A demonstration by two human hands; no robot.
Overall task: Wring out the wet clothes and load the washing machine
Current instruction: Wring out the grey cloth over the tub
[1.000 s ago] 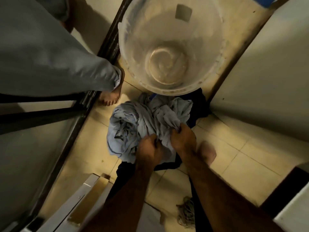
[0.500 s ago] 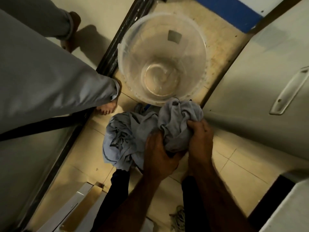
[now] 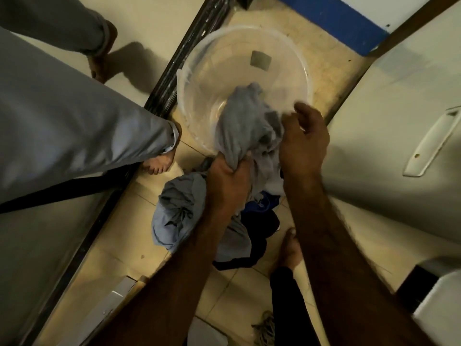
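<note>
A wet grey-blue garment (image 3: 243, 126) is bunched above the floor, its upper part raised over the near rim of a clear plastic bucket (image 3: 199, 68). My left hand (image 3: 228, 182) is clenched around the cloth's middle. My right hand (image 3: 303, 143) is just right of the bunched end, fingers loosely curled against it; whether it grips the cloth is unclear. The rest of the garment (image 3: 175, 213) hangs down to the tiled floor. A dark blue garment (image 3: 259, 221) lies under it.
Another person's grey trouser leg (image 3: 74, 136) and bare foot (image 3: 158, 163) stand at the left, beside a dark door track (image 3: 174, 63). A white appliance door with a handle (image 3: 429, 143) fills the right. My bare foot (image 3: 289, 248) is below the clothes; a rope mop (image 3: 265, 328) lies near the bottom edge.
Both hands lifted the bunched garment up and forward, from the floor to over the bucket rim. My right hand's fingers have loosened from the cloth.
</note>
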